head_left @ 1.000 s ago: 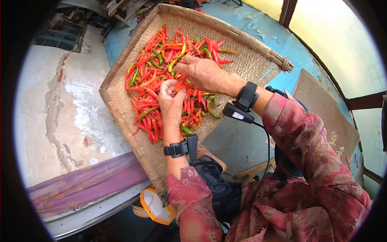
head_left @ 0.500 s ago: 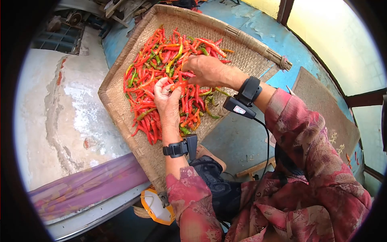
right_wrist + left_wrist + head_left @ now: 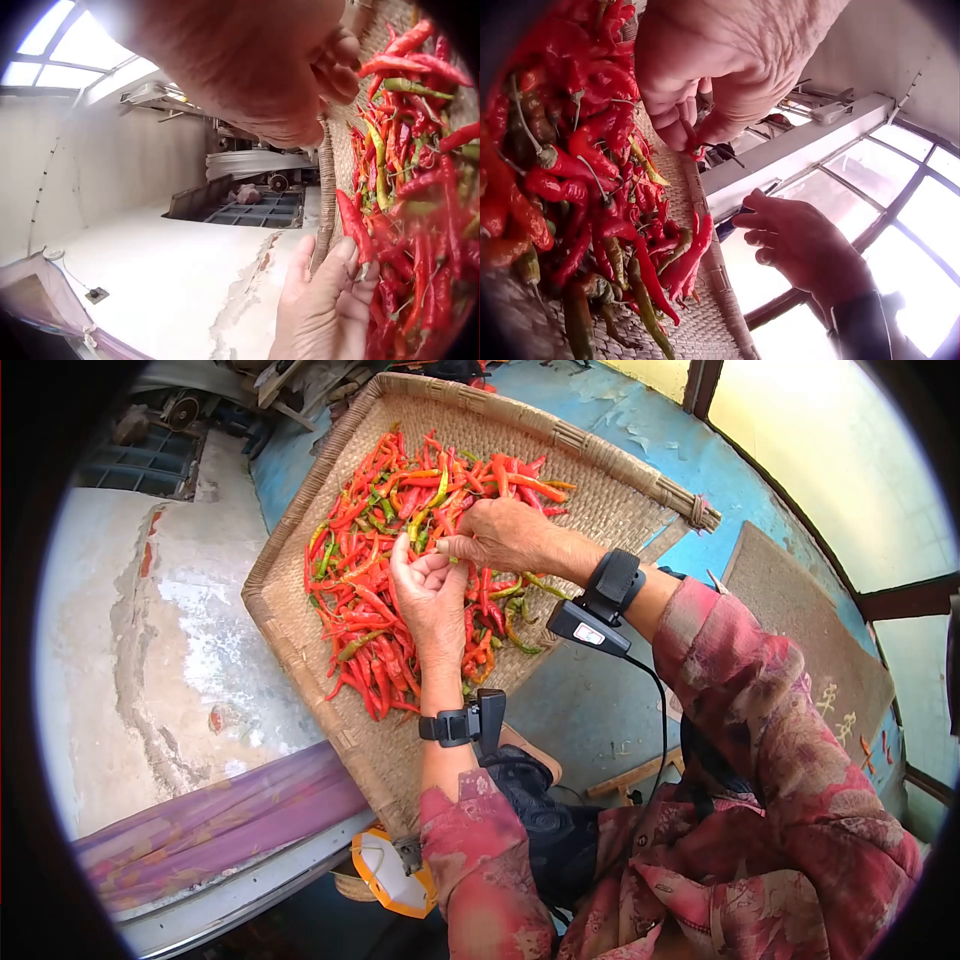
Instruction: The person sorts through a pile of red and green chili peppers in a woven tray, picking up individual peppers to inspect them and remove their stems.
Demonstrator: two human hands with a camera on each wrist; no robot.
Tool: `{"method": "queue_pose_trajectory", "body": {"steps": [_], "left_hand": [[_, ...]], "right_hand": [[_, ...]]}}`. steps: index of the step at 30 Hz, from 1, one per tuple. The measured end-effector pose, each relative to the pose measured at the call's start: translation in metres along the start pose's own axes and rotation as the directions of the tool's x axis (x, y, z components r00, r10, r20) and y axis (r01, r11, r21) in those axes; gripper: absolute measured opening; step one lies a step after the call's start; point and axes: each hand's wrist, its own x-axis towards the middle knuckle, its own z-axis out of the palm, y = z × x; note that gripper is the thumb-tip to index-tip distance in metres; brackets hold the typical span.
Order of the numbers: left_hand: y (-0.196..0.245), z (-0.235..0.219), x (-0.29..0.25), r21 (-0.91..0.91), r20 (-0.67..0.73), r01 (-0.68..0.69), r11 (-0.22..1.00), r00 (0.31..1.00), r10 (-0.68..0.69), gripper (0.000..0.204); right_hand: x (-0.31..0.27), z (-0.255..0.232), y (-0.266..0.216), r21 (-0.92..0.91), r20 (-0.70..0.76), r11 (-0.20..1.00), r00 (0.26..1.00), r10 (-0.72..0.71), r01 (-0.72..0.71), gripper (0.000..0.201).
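My left hand [image 3: 432, 600] is raised over a heap of chilli peppers [image 3: 365, 620] on a woven tray. In the right wrist view, a red chilli pepper [image 3: 355, 229] is pinched between its thumb and fingers, stem end low. The left wrist view shows the held pepper's thin dark stem sticking out past the thumb. My right hand [image 3: 510, 538] hovers at the left fingertips, palm down. Its fingers [image 3: 761, 238] are loosely bent in the left wrist view, with nothing visible in them. Most peppers are red, with some green and yellowish ones among them.
The woven tray [image 3: 640, 470] has a raised, bound rim and tilts in view. A plastered ledge [image 3: 240, 620] with purple cloth [image 3: 220, 815] lies to the left. An orange-edged lamp-like object [image 3: 390, 870] is below the tray. Windows [image 3: 850, 450] stand at the right.
Half a second ago the hands were slightly apart, a red pepper across the left fingers. Now the left hand has moved up and turned, and the hands meet closely, hiding the pepper from the head view.
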Motion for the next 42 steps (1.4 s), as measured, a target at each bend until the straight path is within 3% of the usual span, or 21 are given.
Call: {"method": "queue_pose_trajectory", "body": {"steps": [4,6,7,8,9,11,12,13,15,17,18,19,21,22,27,29,31,32,38,40,42], "left_hand": [[-0.011,0.015,0.001,-0.077,0.060,-0.031,0.997,0.998,0.036,0.069],[-0.017,0.013,0.000,0.249,0.028,0.115,0.962,0.992,-0.126,0.054],[-0.019,0.013,-0.001,0.248,0.034,0.114,0.962,0.991,-0.126,0.054],[-0.022,0.013,-0.003,0.701,0.110,-0.069,0.710,0.994,-0.012,0.044],[-0.022,0.014,-0.005,0.940,0.231,-0.236,0.246,0.972,0.050,0.035],[-0.024,0.018,-0.007,0.944,0.237,-0.245,0.221,0.969,0.064,0.022],[-0.026,0.019,-0.006,0.961,0.220,-0.222,0.165,0.975,0.028,0.020],[-0.028,0.018,-0.004,0.974,0.201,-0.199,0.105,0.980,-0.009,0.019],[-0.025,0.015,0.000,0.970,0.194,-0.196,0.142,0.981,0.029,0.017],[-0.018,0.013,0.007,0.879,-0.021,0.065,0.472,0.995,-0.097,0.018],[-0.021,0.012,0.009,0.788,-0.032,0.071,0.612,0.997,-0.075,0.018],[-0.025,0.013,0.010,0.789,-0.029,0.069,0.610,0.997,-0.075,0.018],[-0.030,0.020,0.010,0.301,-0.025,0.058,0.952,0.998,-0.054,0.020],[-0.030,0.028,0.008,0.213,0.059,0.006,0.977,0.998,-0.019,0.020],[-0.039,0.039,0.009,0.373,0.128,0.056,0.926,0.985,-0.112,0.026],[-0.049,0.039,0.015,0.432,0.098,0.035,0.901,0.992,-0.085,0.028],[-0.051,0.039,0.018,0.778,0.032,-0.007,0.629,0.999,-0.029,0.035],[-0.061,0.040,0.022,0.763,-0.042,0.113,0.636,0.991,-0.126,0.036],[-0.093,0.036,0.035,0.665,-0.077,0.129,0.736,0.992,-0.104,0.036],[-0.084,0.040,0.031,0.570,-0.115,0.170,0.804,0.985,-0.127,0.035],[-0.070,0.048,0.019,0.563,-0.112,-0.127,0.817,0.967,0.228,0.027]], "right_hand": [[0.003,-0.001,0.010,-0.068,-0.125,0.997,0.992,0.017,-0.026,0.029],[0.003,-0.014,0.017,-0.137,-0.235,0.990,0.972,-0.002,-0.031,0.028],[0.001,-0.021,0.019,-0.207,-0.334,0.978,0.942,-0.031,-0.042,0.028],[-0.002,-0.027,0.021,-0.217,-0.283,0.970,0.958,0.046,-0.111,0.027],[-0.001,-0.024,0.028,-0.220,-0.285,0.969,0.957,0.049,-0.115,0.027],[0.003,-0.017,0.042,-0.249,-0.537,0.966,0.820,-0.197,0.069,0.019],[0.003,-0.020,0.042,-0.254,-0.537,0.965,0.820,-0.198,0.067,0.019],[0.002,-0.021,0.042,-0.270,-0.388,0.962,0.909,-0.154,0.048,0.021],[0.001,-0.019,0.043,-0.285,-0.230,0.958,0.968,-0.096,0.027,0.025],[0.000,-0.010,0.044,-0.258,0.041,0.960,0.994,-0.102,0.109,0.034],[-0.007,-0.012,0.041,-0.073,0.086,0.989,0.989,-0.123,0.129,0.037],[-0.010,-0.010,0.038,-0.071,0.082,0.989,0.989,-0.122,0.128,0.037],[-0.009,-0.002,0.034,0.048,0.008,0.997,0.998,-0.058,0.057,0.037],[-0.007,0.002,0.035,0.114,-0.040,0.993,0.998,-0.040,0.044,0.037],[-0.012,-0.012,0.040,0.012,-0.231,0.999,0.972,-0.045,0.049,0.034],[-0.013,-0.028,0.035,-0.110,-0.289,0.990,0.956,0.054,-0.089,0.035],[-0.012,-0.032,0.043,-0.143,-0.325,0.987,0.946,0.018,-0.068,0.038],[-0.012,-0.033,0.047,-0.146,-0.373,0.988,0.928,-0.010,-0.047,0.039],[-0.011,-0.028,0.056,-0.219,-0.442,0.976,0.889,-0.119,0.022,0.038],[-0.010,-0.026,0.052,-0.191,-0.242,0.970,0.950,-0.197,0.153,0.031],[-0.009,-0.023,0.041,-0.151,-0.165,0.984,0.980,-0.116,0.091,0.027]]}}
